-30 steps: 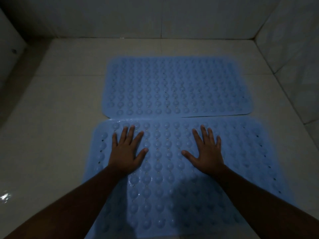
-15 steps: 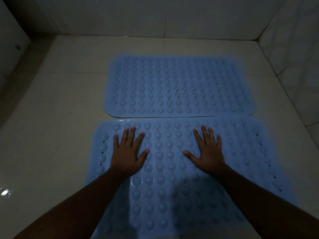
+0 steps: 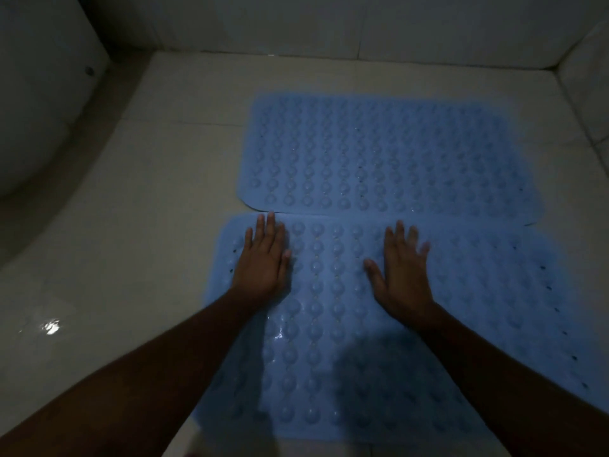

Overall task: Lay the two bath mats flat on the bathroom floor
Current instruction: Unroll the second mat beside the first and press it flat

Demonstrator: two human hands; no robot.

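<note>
Both grips have slid forward toward the far edge of the near mat [image 3: 329, 324] since half a second ago. The left grip's fingers have closed together.

Left grip [image 3: 263, 258]: open palm pressed flat, holding nothing, fingertips at the seam by the near mat's far-left corner. Right grip [image 3: 403, 268]: palm down, fingers spread and slightly blurred, holding nothing, mid-way along the same edge.

Far mat [image 3: 379, 153] lies flat on the floor [image 3: 148, 225] toward the back wall. The near mat butts against it. At the seam's right end the two seem to overlap, and I cannot tell which is on top.

Risks, as judged:
- A wet patch [image 3: 49, 326] glints on the floor at left. If the floor is also wet under the mat, a forward push may skid the whole mat instead of flattening it.
- A skid would ride one edge over the other and leave a ridge at the seam.
- The near mat's near edge is out of view, so its flatness is unconfirmed.
</note>
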